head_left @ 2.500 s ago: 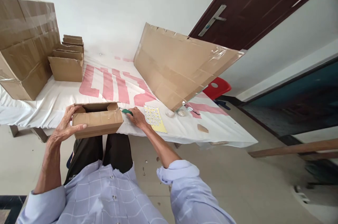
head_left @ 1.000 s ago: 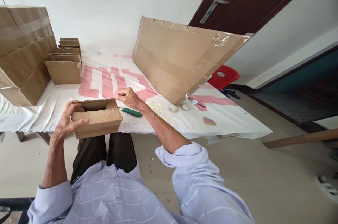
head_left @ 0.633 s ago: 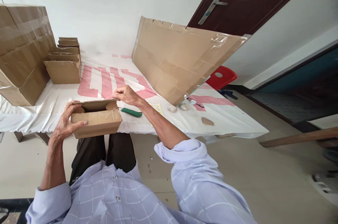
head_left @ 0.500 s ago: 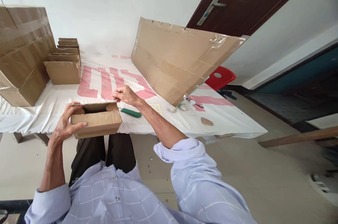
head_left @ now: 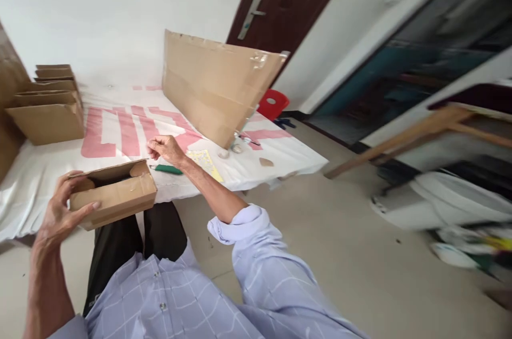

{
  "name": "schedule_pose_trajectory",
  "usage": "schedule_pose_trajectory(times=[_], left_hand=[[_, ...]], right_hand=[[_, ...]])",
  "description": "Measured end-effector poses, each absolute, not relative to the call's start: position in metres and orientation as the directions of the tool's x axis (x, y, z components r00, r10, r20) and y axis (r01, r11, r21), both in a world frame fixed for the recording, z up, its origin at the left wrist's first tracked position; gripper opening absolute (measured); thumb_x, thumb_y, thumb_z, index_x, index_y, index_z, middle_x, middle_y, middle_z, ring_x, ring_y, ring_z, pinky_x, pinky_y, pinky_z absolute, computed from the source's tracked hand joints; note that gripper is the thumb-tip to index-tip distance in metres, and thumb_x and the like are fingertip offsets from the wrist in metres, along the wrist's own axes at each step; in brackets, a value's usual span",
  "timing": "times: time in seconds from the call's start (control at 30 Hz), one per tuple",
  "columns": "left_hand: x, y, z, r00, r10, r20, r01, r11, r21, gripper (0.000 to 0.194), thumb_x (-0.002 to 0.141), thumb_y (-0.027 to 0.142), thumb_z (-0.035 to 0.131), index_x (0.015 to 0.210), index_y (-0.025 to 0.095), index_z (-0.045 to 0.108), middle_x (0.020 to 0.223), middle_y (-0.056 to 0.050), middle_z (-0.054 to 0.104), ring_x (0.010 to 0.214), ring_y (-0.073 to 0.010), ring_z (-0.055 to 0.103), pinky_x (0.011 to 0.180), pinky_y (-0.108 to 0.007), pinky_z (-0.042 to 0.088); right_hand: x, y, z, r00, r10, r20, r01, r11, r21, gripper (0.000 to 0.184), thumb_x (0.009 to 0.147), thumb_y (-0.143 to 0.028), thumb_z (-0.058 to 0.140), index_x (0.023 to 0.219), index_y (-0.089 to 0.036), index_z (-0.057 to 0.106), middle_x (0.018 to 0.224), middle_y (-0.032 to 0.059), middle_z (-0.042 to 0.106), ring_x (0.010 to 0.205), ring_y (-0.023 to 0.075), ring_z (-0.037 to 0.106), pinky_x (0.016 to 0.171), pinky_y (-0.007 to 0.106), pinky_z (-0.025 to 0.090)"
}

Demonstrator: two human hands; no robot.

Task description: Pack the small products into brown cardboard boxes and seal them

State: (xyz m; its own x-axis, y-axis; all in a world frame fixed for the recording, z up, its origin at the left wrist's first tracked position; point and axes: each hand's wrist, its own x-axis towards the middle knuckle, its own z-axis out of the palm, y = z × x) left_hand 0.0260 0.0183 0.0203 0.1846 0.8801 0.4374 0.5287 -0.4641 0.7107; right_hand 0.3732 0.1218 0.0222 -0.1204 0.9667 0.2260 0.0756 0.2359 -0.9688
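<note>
A small open-topped cardboard box (head_left: pixel 120 198) is at the table's front edge, over my lap. My left hand (head_left: pixel 64 208) grips its left end, thumb on the near side and fingers at the far side. Just beyond the box's right far corner is my right hand (head_left: pixel 166 150), its fingers pinched together above the tablecloth. What the pinch holds, if anything, is too small to make out. Under the right wrist lies a green-handled tool (head_left: pixel 168 169), its working end partly hidden. A yellow patterned sheet (head_left: pixel 206 164) lies to the right of that wrist.
Several open cardboard boxes (head_left: pixel 48 123) stand in a row at left. A large cardboard sheet (head_left: pixel 216 88) stands upright on the white cloth (head_left: pixel 288 160). Tape rolls (head_left: pixel 237 148) and a brown scrap (head_left: pixel 266 162) lie near it. A red chair (head_left: pixel 273 104) is behind the table.
My view has swung to the right, so the table and its things appear farther left. The left hand still holds the box, and the right hand stays pinched near its far corner.
</note>
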Motion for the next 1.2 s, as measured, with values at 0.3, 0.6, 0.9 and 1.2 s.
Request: schedule_pose_trajectory(times=[0.3, 0.6, 0.9, 1.2], left_hand=[[0.034, 0.024, 0.029, 0.104, 0.891, 0.443, 0.595, -0.412, 0.69, 0.053, 0.075, 0.064, 0.087, 0.117, 0.036, 0.074, 0.148, -0.007, 0.064, 0.15, -0.0455, 0.061, 0.129, -0.07, 0.051], [0.034, 0.021, 0.029, 0.095, 0.898, 0.429, 0.629, -0.388, 0.673, 0.041, 0.08, 0.063, 0.086, 0.119, 0.056, 0.078, 0.152, 0.009, 0.065, 0.157, -0.0455, 0.054, 0.139, -0.076, 0.038], [0.039, 0.015, 0.033, 0.09, 0.899, 0.428, 0.636, -0.382, 0.67, 0.052, 0.085, 0.06, 0.083, 0.133, 0.076, 0.07, 0.155, 0.026, 0.063, 0.159, -0.0463, 0.052, 0.139, -0.079, 0.036], [0.033, 0.019, 0.033, 0.098, 0.909, 0.406, 0.65, -0.367, 0.666, 0.059, 0.075, 0.062, 0.091, 0.124, 0.035, 0.074, 0.147, -0.006, 0.065, 0.15, -0.0478, 0.058, 0.133, -0.073, 0.044]], right_hand=[[0.512, 0.09, -0.037, 0.371, 0.868, 0.328, 0.552, 0.078, -0.83, 0.028, 0.09, -0.046, 0.057, 0.071, -0.025, 0.055, 0.066, -0.0021, 0.06, 0.069, 0.0168, 0.059, 0.065, 0.027, 0.048], [0.645, 0.09, -0.05, 0.569, 0.733, 0.373, 0.748, -0.273, -0.605, 0.02, 0.101, -0.02, 0.056, 0.085, -0.023, 0.068, 0.104, 0.0124, 0.075, 0.101, 0.0253, 0.062, 0.089, 0.034, 0.048], [0.656, 0.124, -0.092, 0.516, 0.774, 0.366, 0.825, -0.334, -0.456, 0.013, 0.103, -0.016, 0.066, 0.101, -0.018, 0.079, 0.117, 0.0184, 0.074, 0.111, 0.0297, 0.06, 0.091, 0.038, 0.047], [0.637, 0.095, -0.106, 0.422, 0.802, 0.424, 0.842, -0.173, -0.511, 0.018, 0.1, -0.017, 0.065, 0.087, -0.022, 0.076, 0.11, 0.0168, 0.074, 0.112, 0.0307, 0.057, 0.1, 0.044, 0.049]])
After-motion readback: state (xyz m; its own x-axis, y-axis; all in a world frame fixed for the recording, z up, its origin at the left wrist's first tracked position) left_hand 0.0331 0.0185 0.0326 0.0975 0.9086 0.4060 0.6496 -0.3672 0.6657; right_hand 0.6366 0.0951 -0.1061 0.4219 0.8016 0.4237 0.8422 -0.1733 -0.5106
